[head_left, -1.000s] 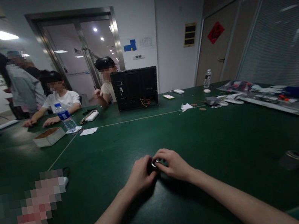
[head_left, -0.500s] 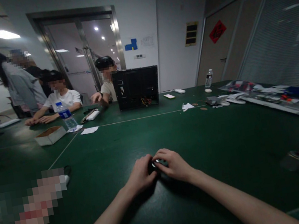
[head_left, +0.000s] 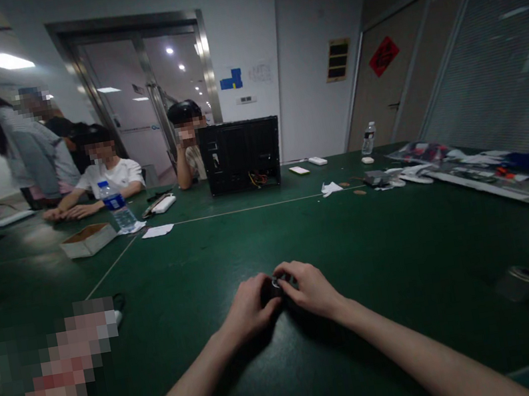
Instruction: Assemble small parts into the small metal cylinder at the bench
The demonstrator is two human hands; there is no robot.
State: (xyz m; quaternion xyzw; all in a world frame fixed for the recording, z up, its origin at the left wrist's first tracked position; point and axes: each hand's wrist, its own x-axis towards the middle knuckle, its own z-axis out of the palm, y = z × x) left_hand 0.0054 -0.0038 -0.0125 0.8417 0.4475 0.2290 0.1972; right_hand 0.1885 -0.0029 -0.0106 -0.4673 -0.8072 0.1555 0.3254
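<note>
Between my two hands, low over the green table [head_left: 293,369], is a small dark round object [head_left: 276,285] with a pale shiny rim. Most of it is hidden by fingers, so its kind cannot be made out. My left hand [head_left: 252,303] wraps its fingers and thumb round the left side of it. The thumb and fingertips of my right hand [head_left: 307,289] grip the rim from the right. Off to the right, a grey cylinder [head_left: 516,285] with a metallic rim stands apart from both hands.
An open black computer case [head_left: 242,154] stands at the back. Left lie a shallow box [head_left: 92,242], a water bottle [head_left: 118,205] and a pixelated flat item [head_left: 67,366]. Papers and parts on a board [head_left: 495,180] fill the far right. Other people sit and stand at the far left.
My right fingers have shifted slightly round the rim, and the round object sits a little more upright. Across the table, a seated person has raised a hand towards their head.
</note>
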